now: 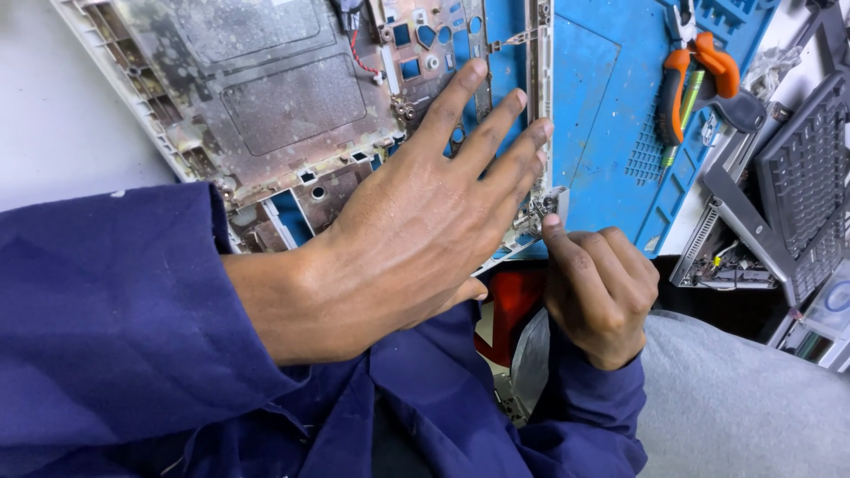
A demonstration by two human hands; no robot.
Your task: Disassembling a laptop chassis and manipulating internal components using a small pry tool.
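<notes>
where a blue mat covers the bench, orange-handled pliers lie.

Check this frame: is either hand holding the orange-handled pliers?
No; the pliers lie untouched on the blue mat, away from both hands.

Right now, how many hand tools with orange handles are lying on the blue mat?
1: the orange-handled pliers lie at the upper right of the blue mat; others may lie outside the view.

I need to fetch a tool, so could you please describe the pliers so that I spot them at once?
Start at the blue mat under the laptop shell. On its top right corner lie the pliers. Their orange and black handles set them apart from the grey laptop parts beside them.
</notes>
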